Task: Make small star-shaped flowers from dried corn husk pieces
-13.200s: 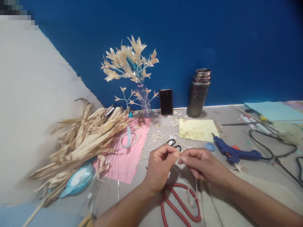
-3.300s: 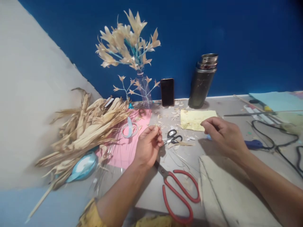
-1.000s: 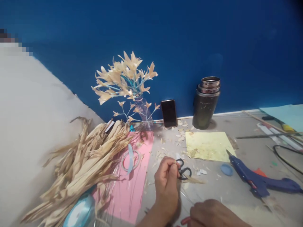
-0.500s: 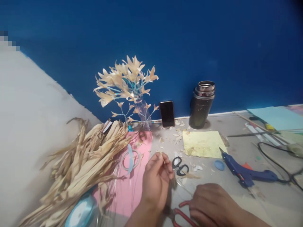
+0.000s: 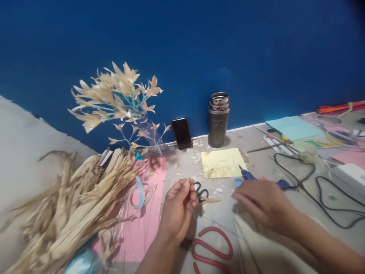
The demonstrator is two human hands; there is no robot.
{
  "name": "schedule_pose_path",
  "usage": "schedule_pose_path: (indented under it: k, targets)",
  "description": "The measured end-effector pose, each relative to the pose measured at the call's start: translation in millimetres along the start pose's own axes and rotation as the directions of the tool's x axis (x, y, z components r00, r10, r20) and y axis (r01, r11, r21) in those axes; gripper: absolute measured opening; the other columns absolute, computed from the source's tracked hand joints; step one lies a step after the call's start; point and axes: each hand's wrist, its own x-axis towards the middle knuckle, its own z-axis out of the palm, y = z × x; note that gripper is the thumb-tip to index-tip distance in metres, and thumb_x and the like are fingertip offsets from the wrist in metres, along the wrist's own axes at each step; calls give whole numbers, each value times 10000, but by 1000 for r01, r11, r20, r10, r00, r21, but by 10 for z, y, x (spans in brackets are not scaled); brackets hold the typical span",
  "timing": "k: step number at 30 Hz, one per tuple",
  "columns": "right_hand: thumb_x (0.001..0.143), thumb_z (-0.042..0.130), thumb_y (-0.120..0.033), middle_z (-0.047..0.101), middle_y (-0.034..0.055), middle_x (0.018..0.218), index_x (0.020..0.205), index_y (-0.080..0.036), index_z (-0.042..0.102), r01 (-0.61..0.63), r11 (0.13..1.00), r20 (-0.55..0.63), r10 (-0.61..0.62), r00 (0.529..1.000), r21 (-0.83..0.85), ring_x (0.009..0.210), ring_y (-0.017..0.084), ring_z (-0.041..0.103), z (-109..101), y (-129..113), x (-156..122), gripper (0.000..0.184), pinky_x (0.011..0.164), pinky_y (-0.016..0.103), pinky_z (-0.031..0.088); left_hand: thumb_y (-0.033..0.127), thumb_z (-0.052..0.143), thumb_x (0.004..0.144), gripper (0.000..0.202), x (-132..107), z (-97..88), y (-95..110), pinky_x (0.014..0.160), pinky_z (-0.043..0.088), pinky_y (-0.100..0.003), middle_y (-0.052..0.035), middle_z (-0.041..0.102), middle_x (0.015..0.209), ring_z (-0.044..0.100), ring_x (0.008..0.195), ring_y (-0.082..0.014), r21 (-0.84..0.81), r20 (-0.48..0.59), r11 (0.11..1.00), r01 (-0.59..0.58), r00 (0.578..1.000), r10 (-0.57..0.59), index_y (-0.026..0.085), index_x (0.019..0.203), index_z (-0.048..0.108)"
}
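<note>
My left hand (image 5: pixel 178 207) is closed in a pinch on a thin pale husk strip (image 5: pixel 187 180) that sticks up just above the fingertips. Small black scissors (image 5: pixel 201 190) lie right beside those fingers. My right hand (image 5: pixel 264 201) hovers low over the table, its fingers stretched out to the left and slightly blurred, with nothing seen in it. It covers the middle of the blue glue gun (image 5: pixel 247 175). Red-handled scissors (image 5: pixel 212 251) lie between my forearms near the front edge.
A pile of dry corn husks (image 5: pixel 65 205) fills the left, over pink paper (image 5: pixel 142 228) with a tape ring (image 5: pixel 139 190). At the blue wall stand a husk-flower arrangement (image 5: pixel 119 99), a phone (image 5: pixel 181 133) and a steel flask (image 5: pixel 218 120). Yellow paper (image 5: pixel 221 163) and black cables (image 5: pixel 313 186) lie to the right.
My right hand has left the red scissors and moved up and right over the glue gun. My left hand keeps its pinch. The view has swung to the right.
</note>
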Motion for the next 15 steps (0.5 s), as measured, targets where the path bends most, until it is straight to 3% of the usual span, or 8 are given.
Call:
schedule_pose_path:
  k: [1, 3, 6, 11, 15]
  targets:
    - [1010, 456, -301, 716, 53, 680, 774, -215, 681, -38, 999, -8, 38, 999, 3, 578, 193, 643, -117, 63, -28, 337, 566, 311, 441, 313, 916, 622, 362, 9, -11, -4, 477, 402, -162, 7, 603, 693, 508, 547, -57, 3, -1, 1000, 17, 1000, -17, 108, 835, 706]
    - [988, 506, -359, 706, 28, 663, 764, -229, 680, -232, 971, -52, 235, 971, 59, 549, 184, 640, -294, 161, -71, 312, 536, 292, 454, 308, 926, 603, 388, 9, -20, -24, 474, 404, -162, 5, 619, 675, 517, 538, -61, 2, 0, 998, 60, 998, -60, 108, 847, 701]
    - [950, 554, -442, 662, -6, 603, 755, -245, 691, -428, 880, 39, 429, 902, 208, 507, 172, 606, -343, 173, -49, 309, 477, 269, 449, 295, 914, 617, 362, -18, -11, -88, 470, 413, -173, 7, 632, 643, 528, 518, -71, 2, 0, 996, 84, 996, -84, 126, 824, 670]
    - [925, 589, -457, 661, 10, 707, 1002, -212, 706, -539, 685, 307, 443, 842, 490, 586, 170, 581, -89, -62, 158, 282, 508, 272, 456, 252, 834, 699, 219, -112, 35, -192, 442, 407, -195, -7, 653, 616, 533, 474, -93, 150, -10, 989, -14, 1000, 16, 153, 764, 651]
    - [919, 599, -425, 649, 20, 793, 1060, -206, 680, -578, 620, 401, 417, 816, 531, 624, 158, 530, 54, -212, 261, 273, 551, 279, 425, 224, 763, 764, 127, -209, 78, -221, 447, 419, -205, -18, 663, 625, 541, 472, -100, 245, 24, 969, -16, 1000, 10, 156, 747, 657]
